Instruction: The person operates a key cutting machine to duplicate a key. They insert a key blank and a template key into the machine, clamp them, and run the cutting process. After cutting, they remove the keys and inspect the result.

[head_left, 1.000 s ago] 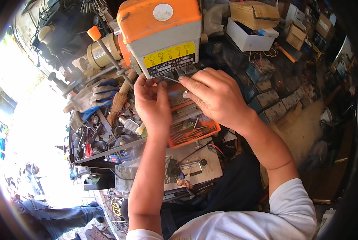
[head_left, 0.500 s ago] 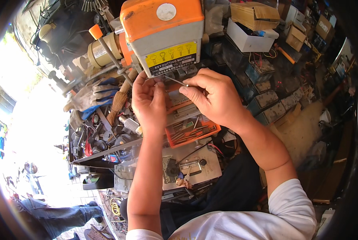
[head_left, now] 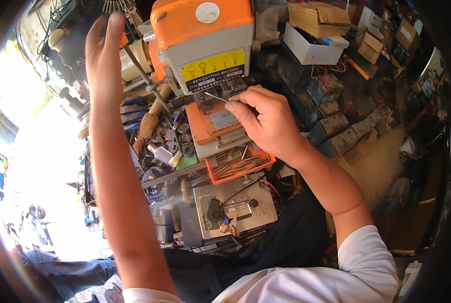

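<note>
Head view: right hand (head_left: 273,123) is pinching a slim metal rod (head_left: 216,97) near one end, just below the key machine (head_left: 205,48). Left hand (head_left: 103,68) is showing parted fingers near the orange-tipped lever (head_left: 139,64); contact: cannot tell. Risk: a loosening pinch could be dropping the rod among tray bits (head_left: 230,167).
</note>
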Action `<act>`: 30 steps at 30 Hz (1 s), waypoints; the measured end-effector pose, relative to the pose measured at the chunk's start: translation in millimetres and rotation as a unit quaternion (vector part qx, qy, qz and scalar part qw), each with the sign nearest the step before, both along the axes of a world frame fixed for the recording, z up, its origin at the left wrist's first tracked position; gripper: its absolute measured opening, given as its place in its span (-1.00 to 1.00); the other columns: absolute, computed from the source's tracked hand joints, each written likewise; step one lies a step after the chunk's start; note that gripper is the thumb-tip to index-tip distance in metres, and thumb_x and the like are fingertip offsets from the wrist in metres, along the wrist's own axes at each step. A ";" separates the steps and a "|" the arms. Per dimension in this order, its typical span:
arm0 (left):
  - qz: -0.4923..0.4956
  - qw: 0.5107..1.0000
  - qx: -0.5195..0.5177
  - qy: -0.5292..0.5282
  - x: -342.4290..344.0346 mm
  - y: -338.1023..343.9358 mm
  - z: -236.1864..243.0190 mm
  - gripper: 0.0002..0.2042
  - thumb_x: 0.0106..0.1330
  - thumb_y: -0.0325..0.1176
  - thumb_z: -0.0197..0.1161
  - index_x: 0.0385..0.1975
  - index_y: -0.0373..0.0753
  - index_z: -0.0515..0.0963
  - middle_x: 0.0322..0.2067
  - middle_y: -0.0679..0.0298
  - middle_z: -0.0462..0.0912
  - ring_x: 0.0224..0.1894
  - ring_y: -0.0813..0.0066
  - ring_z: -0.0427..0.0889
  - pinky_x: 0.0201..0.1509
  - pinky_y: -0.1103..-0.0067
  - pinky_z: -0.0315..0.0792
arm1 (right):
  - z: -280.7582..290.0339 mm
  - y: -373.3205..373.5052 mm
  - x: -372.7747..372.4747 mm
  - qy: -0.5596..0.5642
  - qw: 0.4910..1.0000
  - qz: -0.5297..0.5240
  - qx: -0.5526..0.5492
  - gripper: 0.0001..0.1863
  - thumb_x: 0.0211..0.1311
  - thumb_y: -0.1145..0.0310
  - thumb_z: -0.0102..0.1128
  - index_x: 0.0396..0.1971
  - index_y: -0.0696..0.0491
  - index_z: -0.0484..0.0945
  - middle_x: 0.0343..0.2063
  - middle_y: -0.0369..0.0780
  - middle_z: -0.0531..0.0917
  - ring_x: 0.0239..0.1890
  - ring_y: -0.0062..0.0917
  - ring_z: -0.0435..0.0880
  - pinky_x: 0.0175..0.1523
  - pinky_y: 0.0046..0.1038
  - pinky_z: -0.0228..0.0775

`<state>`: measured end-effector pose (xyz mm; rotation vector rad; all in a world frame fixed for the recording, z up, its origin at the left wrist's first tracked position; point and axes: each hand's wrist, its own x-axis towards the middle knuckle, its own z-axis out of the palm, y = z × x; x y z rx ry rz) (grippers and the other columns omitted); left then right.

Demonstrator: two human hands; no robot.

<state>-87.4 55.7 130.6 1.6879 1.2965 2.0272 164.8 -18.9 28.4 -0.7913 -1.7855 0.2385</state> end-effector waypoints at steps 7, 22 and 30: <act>-0.192 0.966 -0.105 0.136 -10.8 35.9 17.3 -0.29 0.51 0.24 0.09 0.32 -0.33 0.51 0.04 0.20 0.69 0.13 0.43 0.60 0.30 0.49 0.39 | 5.7 -2.3 8.8 -0.087 0.994 -0.047 0.041 -0.87 0.23 0.43 0.40 -0.37 0.17 0.65 -0.48 -0.12 0.63 -0.44 -0.15 0.66 -0.36 -0.23 0.47; -0.240 0.957 -0.067 0.151 -13.0 37.2 17.4 -0.29 0.50 0.26 0.10 0.31 -0.31 0.53 0.04 0.23 0.69 0.09 0.46 0.62 0.33 0.46 0.39 | 22.4 4.2 19.3 -0.314 0.885 -0.112 0.325 -0.89 -0.10 0.48 0.27 -0.59 0.06 0.48 -0.54 -0.26 0.46 -0.45 -0.43 0.51 -0.36 -0.39 0.34; -0.232 0.953 -0.069 0.181 -12.0 21.3 20.1 -0.27 0.52 0.24 0.09 0.37 -0.32 0.45 0.18 0.16 0.62 0.24 0.34 0.57 0.40 0.39 0.34 | 3.7 -28.7 42.1 -0.030 0.989 -0.118 0.082 -0.78 0.24 0.51 0.44 -0.52 0.18 0.55 -0.64 -0.19 0.53 -0.69 -0.47 0.49 -0.58 -0.44 0.26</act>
